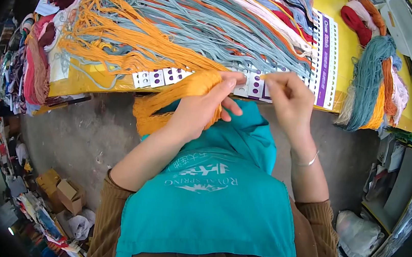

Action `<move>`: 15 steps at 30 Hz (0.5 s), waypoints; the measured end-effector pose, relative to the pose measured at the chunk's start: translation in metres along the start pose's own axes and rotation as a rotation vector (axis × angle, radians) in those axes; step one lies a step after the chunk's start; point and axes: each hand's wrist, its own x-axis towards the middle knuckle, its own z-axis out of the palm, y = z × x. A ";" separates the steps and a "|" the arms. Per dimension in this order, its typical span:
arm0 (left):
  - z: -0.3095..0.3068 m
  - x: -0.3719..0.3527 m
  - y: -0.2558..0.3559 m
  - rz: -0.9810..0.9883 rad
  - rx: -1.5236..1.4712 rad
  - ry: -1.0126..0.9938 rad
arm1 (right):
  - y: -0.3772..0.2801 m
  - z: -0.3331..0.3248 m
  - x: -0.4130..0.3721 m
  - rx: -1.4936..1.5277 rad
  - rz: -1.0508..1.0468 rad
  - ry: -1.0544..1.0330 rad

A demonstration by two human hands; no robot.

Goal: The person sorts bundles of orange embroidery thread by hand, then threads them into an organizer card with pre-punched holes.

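Note:
My left hand (203, 105) is closed around a thick hank of orange embroidery floss (152, 109), whose loops hang below the table edge. Its index finger points toward the punched floss cards (171, 76) along that edge. Over the right part of those cards, my right hand (291, 100) pinches thumb against forefinger, and a bit of orange thread shows at the tips. More orange strands (131, 27) spread across the table from behind my left hand. Beyond them lie long grey-blue strands (193, 21), mixed with rust, white and red ones.
A purple-and-white cross stitch card (324, 61) holds strand ends on the yellow table (342, 88). Grey-blue hanks (371, 82) hang over its right edge, pink and tan hanks (36, 66) at its left. A plastic container (403, 27) stands back right. Cardboard boxes (70, 195) sit on the floor.

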 end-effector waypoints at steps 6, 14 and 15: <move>0.008 0.016 0.003 -0.128 0.029 -0.010 | 0.019 -0.007 0.021 -0.175 -0.021 -0.147; 0.021 0.031 -0.012 -0.044 0.101 0.011 | 0.018 -0.009 0.023 -0.153 -0.002 -0.146; 0.022 0.033 -0.012 -0.041 0.106 0.025 | 0.017 -0.009 0.023 -0.158 0.000 -0.152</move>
